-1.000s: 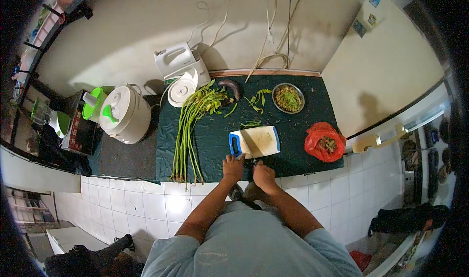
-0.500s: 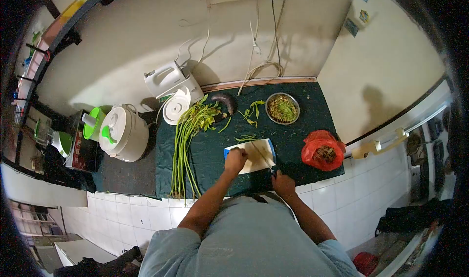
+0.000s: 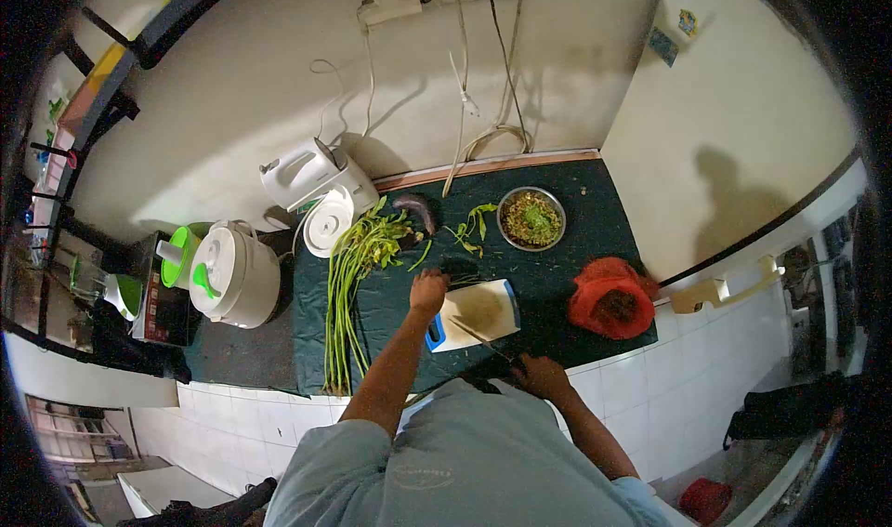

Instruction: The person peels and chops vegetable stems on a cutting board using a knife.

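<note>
Through the head view, I have my right grip (image 3: 541, 376) wrapped round the knife (image 3: 487, 342), its long axis running leftward and away from that grip over the cutting board (image 3: 494, 309). My left grip (image 3: 428, 292), nearer the blade's tip, is at the board's far-left corner; whether it holds anything, I cannot tell.

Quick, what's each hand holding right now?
Left hand: by the board, open or closed can't be told.
Right hand: closed, holding the knife.
</note>
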Available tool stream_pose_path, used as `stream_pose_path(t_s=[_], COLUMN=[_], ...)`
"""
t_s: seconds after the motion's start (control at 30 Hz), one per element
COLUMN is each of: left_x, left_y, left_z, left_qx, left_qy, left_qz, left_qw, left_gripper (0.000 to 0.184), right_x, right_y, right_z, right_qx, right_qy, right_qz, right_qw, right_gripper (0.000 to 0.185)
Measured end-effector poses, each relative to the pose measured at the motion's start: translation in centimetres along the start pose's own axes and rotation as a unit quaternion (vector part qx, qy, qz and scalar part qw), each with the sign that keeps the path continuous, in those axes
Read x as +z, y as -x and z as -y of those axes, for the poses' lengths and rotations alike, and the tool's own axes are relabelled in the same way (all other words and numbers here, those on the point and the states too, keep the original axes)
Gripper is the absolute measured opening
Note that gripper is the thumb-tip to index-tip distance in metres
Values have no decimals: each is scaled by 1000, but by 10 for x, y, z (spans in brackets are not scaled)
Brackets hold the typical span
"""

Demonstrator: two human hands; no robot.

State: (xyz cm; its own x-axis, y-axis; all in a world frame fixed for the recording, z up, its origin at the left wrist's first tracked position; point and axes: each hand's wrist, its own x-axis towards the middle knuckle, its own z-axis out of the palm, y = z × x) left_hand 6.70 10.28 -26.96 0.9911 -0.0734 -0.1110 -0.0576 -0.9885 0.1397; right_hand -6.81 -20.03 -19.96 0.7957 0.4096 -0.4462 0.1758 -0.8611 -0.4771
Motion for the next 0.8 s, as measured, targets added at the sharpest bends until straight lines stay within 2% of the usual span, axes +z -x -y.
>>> stream_pose_path(t_s=[0.13, 0.2, 0.23, 0.3, 0.43, 0.5, 0.53, 0.57, 0.63, 0.7, 0.77, 0.8], left_x=[17, 22, 21, 17, 1, -16, -24, -20, -7, -5, -2, -1], left_y=[-3, -7, -9, -14, -25, -27, -29, -29, -28, -27, -26, -25], left_z=[15, 19, 19, 21, 33, 26, 20, 13, -4, -16, -21, -22], left_qx=[41, -12, -14, -89, -54, -25, 59, 58, 115, 109, 35, 34], left_qy=[-3, 94, 94, 93, 26, 126, 114, 113, 85, 77, 62, 60], left_qz=[-14, -21, -21, -128, -159, 6, 66, 67, 21, 23, 52, 54], left_qw=[999, 995, 995, 983, 985, 992, 990, 990, 990, 991, 996, 996], left_gripper=[17, 17, 17, 17, 17, 20, 23, 23, 22, 22, 23, 23], right_x=[-1, -1, -2, -1, 2, 2, 2, 2, 4, 3, -2, -1], right_y=[-5, -8, -10, -11, -9, -7, -8, -9, -11, -11, -10, -11], right_z=[-4, -7, -8, -13, -23, -30, -33, -35, -37, -36, -33, -34], right_qx=[-8, -4, -7, -11, -8, -3, -5, -8, -9, -7, 13, 13], right_qy=[10, 16, 21, 26, 28, 30, 35, 40, 30, 21, 19, 18], right_qz=[34, 35, 33, 31, 40, 35, 41, 46, 41, 35, 44, 45], right_qw=[999, 999, 999, 999, 999, 999, 999, 998, 999, 999, 999, 999], right_gripper=[39, 41, 42, 43, 43, 43, 43, 43, 43, 43, 45, 45])
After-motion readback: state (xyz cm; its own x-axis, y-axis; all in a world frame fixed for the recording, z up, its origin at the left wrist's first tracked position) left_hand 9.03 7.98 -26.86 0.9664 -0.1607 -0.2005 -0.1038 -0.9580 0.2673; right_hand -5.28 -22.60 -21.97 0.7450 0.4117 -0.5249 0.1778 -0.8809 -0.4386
